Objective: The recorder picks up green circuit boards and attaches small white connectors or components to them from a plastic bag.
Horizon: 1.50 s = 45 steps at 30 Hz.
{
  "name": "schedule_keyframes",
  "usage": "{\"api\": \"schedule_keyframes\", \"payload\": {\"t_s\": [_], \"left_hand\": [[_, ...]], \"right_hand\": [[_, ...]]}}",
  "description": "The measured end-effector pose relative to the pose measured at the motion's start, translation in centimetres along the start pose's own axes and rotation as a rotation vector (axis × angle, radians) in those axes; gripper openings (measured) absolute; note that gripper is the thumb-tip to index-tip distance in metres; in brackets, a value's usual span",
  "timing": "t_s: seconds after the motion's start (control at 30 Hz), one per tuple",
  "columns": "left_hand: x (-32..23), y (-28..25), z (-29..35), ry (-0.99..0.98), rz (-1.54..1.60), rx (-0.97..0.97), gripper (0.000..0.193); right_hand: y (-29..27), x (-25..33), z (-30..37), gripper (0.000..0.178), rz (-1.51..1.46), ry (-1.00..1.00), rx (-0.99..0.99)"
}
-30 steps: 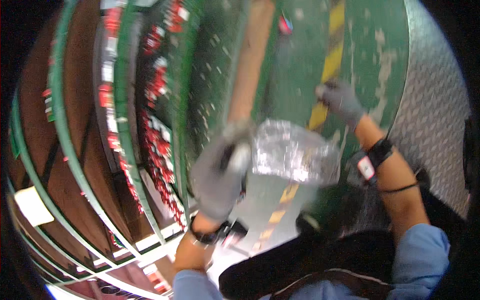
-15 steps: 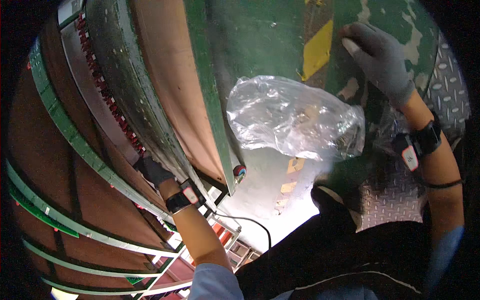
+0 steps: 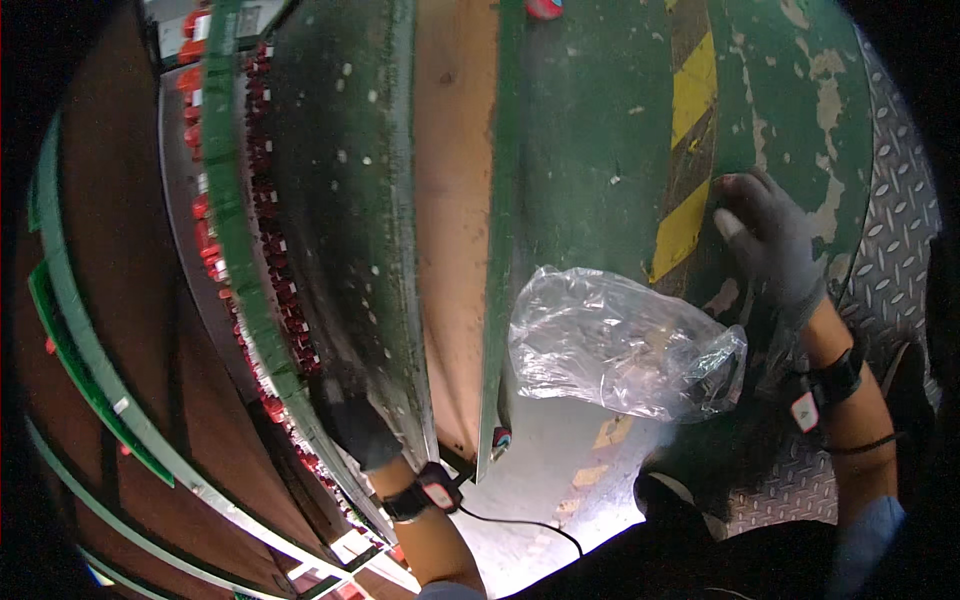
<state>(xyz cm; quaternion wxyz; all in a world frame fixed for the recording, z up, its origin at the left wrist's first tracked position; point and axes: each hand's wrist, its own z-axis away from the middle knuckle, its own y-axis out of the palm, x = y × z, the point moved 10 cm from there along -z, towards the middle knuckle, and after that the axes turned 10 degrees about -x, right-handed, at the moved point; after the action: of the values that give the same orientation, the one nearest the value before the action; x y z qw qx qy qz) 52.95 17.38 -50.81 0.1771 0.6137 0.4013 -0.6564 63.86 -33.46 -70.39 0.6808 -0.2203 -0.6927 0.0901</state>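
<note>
My left hand [image 3: 362, 430], in a dark glove, reaches in among the shelf levels beside a row of small dark-red parts [image 3: 280, 255]. Its fingers are dark and smeared, so what they touch, if anything, is hidden. Out over the floor at the right, my right hand [image 3: 775, 240] wears a grey glove. Its fingers are loosely bent, the thumb stands apart, and nothing shows between them. A crumpled clear plastic bag [image 3: 620, 345] lies on the floor below and left of that hand.
Green-edged shelves [image 3: 235, 250] rise along my left, with brighter red parts [image 3: 205, 235] on another level. A wooden panel [image 3: 455, 200] runs beside the green floor [image 3: 590, 120]. Yellow-and-dark tape [image 3: 685, 225] crosses it. Metal tread plate [image 3: 895, 200] lies far right.
The view has shifted, so shelves, bag and floor sit lower and further right. Both hands keep roughly their places beside the shelf and above the floor. The bag stays by the tape.
</note>
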Motion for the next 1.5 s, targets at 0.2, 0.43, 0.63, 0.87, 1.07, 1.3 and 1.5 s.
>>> {"api": "schedule_keyframes", "payload": {"t_s": [0.2,0.43,0.63,0.87,1.07,1.3,1.5], "left_hand": [[-0.3,2.0,5.2,0.044,-0.051,0.044,0.047],[-3.0,6.1,6.8,-0.113,0.360,0.174,0.044],[-0.5,3.6,2.8,-0.019,-0.107,0.074,0.053],[7.3,-6.2,-11.1,-0.293,0.007,0.235,0.047],[7.8,-10.4,-10.4,-0.197,0.131,0.021,0.055],[2.9,-7.3,-5.0,0.349,-1.172,-0.107,0.040],[5.8,-5.3,-3.3,0.269,-1.071,-0.093,0.039]], "right_hand": [[3.3,8.7,2.6,0.033,-0.156,-0.122,0.111],[8.7,22.4,4.8,0.044,-0.069,-0.819,0.025],[13.8,25.6,3.7,0.036,0.200,-0.937,0.179],[13.5,26.4,3.5,0.029,0.146,-0.961,0.234],[13.9,25.5,3.1,0.029,0.030,-0.965,0.170],[12.7,24.5,2.2,0.024,-0.137,-0.928,-0.036],[13.1,24.6,3.0,0.030,-0.096,-0.917,0.010]]}}
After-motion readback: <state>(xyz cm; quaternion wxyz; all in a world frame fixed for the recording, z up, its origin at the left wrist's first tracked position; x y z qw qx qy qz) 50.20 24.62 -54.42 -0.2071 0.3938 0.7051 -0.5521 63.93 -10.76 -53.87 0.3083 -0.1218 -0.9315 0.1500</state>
